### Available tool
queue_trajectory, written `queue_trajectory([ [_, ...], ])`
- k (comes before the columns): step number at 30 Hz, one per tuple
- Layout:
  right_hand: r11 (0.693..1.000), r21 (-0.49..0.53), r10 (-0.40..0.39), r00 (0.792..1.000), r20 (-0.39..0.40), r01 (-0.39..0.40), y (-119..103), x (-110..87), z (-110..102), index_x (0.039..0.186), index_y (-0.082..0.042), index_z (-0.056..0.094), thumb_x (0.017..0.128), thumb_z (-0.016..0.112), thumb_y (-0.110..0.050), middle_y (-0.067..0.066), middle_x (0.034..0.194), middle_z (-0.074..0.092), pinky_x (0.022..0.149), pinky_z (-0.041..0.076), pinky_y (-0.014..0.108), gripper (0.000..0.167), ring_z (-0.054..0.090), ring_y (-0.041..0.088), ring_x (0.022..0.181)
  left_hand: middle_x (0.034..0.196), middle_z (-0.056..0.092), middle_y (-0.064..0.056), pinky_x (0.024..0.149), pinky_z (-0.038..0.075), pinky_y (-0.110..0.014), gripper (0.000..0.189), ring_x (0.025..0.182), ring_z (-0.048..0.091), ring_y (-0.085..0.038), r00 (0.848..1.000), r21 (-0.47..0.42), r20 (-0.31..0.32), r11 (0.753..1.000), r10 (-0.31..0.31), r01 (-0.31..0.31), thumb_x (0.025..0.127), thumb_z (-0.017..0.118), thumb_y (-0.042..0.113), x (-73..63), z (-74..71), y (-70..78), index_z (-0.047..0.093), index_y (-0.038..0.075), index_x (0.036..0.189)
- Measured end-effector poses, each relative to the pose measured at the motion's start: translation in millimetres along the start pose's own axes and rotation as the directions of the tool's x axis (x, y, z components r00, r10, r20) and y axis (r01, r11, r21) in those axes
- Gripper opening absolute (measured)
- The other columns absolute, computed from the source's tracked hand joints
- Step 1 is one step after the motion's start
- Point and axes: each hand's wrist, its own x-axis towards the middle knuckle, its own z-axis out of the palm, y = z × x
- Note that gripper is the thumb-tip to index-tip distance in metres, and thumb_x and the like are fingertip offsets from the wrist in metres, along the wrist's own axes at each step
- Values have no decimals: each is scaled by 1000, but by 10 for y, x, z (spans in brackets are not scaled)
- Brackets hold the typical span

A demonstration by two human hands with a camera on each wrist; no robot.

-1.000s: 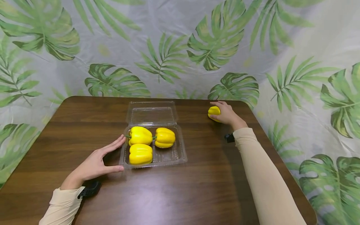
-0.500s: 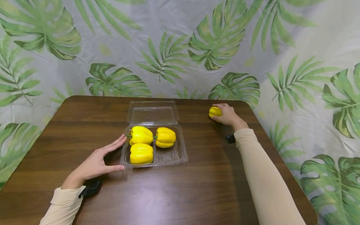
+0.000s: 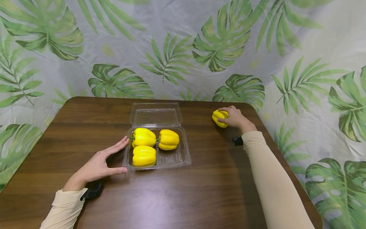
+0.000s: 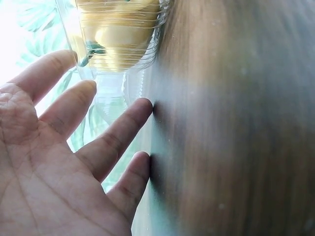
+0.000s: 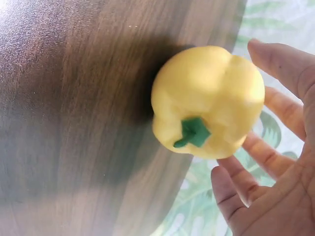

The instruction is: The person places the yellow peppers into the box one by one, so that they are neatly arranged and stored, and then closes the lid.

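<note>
Three yellow bell peppers sit in a clear plastic clamshell box [image 3: 183, 163] whose lid [image 3: 155, 116] lies back: one at the back left [image 3: 144, 137], one at the front left [image 3: 144, 156] and one at the back right [image 3: 169, 140]. Along the box's left side rests my left hand [image 3: 98, 165], thumb and fingers spread, fingertips right at the rim. Toward the table's far right, another yellow bell pepper [image 5: 206, 98] with a green stem lies on the wood. Beside it is my right hand [image 3: 235, 118], fingers loosely extended; in the right wrist view the thumb stands apart from the pepper.
The box and peppers stand on a brown wooden table [image 3: 183, 197] with rounded far corners. Behind it hangs a pale cloth [image 3: 171, 47] printed with green leaves. The box's front right section shows its bare ribbed floor.
The pepper at the far right has turned and shifted slightly toward me, and more of it shows. My right hand has drawn a little to the right. The left hand keeps its place.
</note>
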Motion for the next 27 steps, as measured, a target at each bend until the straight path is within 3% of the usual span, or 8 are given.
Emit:
queue_trajectory([
  [6, 999, 35, -33, 999, 27, 32, 35, -46, -26, 162, -4, 45, 108, 64, -35, 36, 158, 39, 119, 34, 69, 65, 36, 55, 147, 178, 29, 4, 119, 28, -18, 98, 158, 35, -16, 1000, -3, 8, 1000, -7, 7, 87, 91, 40, -1, 1, 3, 37, 33, 168],
  [7, 998, 39, -50, 998, 23, 49, 44, -52, -23, 161, -2, 46, 108, 65, -35, 35, 150, 49, 117, 38, 67, 65, 41, 53, 144, 178, 29, 4, 119, 29, -18, 98, 158, 35, -18, 1000, -5, 9, 1000, -8, 8, 87, 91, 40, -2, 1, 2, 37, 33, 168],
  [9, 995, 47, -84, 996, 16, 83, 66, -57, -10, 158, 1, 49, 108, 65, -34, 28, 114, 66, 103, 50, 59, 63, 59, 49, 114, 178, 29, 4, 120, 30, -20, 98, 159, 36, -22, 1000, -8, 12, 1000, -10, 11, 87, 91, 40, -2, 1, 2, 37, 33, 168],
  [11, 993, 51, -107, 994, 5, 106, 87, -60, 12, 156, 2, 51, 108, 66, -34, 16, 79, 62, 84, 53, 49, 62, 56, 41, 80, 178, 29, 4, 122, 32, -27, 98, 159, 36, -26, 1000, -10, 15, 1000, -13, 13, 87, 91, 40, 0, 1, 3, 37, 32, 169],
  [13, 991, 43, -126, 992, -16, 126, 101, -70, 27, 154, 3, 55, 107, 67, -34, 5, 68, 58, 77, 50, 41, 61, 54, 33, 72, 178, 28, 3, 123, 35, -39, 98, 159, 36, -30, 1000, -14, 18, 1000, -16, 16, 87, 91, 39, 2, 1, 5, 37, 32, 169],
  [16, 990, 48, -128, 991, -34, 130, 99, -111, 38, 152, 3, 57, 107, 67, -35, 5, 74, 63, 74, 47, 35, 59, 52, 24, 73, 179, 28, 3, 122, 36, -51, 98, 159, 36, -33, 1000, -15, 21, 1000, -18, 18, 87, 91, 39, 5, 1, 8, 36, 32, 169],
  [21, 992, 40, -118, 993, 3, 118, 39, -212, 35, 155, 7, 50, 109, 63, -37, 8, 72, 53, 68, 38, 33, 64, 38, 19, 65, 179, 29, 3, 122, 31, -26, 99, 159, 37, -30, 1000, -7, 15, 1000, -12, 12, 87, 91, 40, 3, -3, 3, 37, 33, 169],
  [27, 994, 38, -99, 995, 13, 99, 12, -301, 0, 156, 6, 48, 111, 58, -41, 29, 121, 70, 91, 53, 49, 66, 64, 34, 98, 178, 29, 3, 115, 23, -9, 99, 158, 35, -17, 1000, -3, 7, 1000, -1, 1, 86, 91, 40, 1, -4, -3, 37, 32, 169],
])
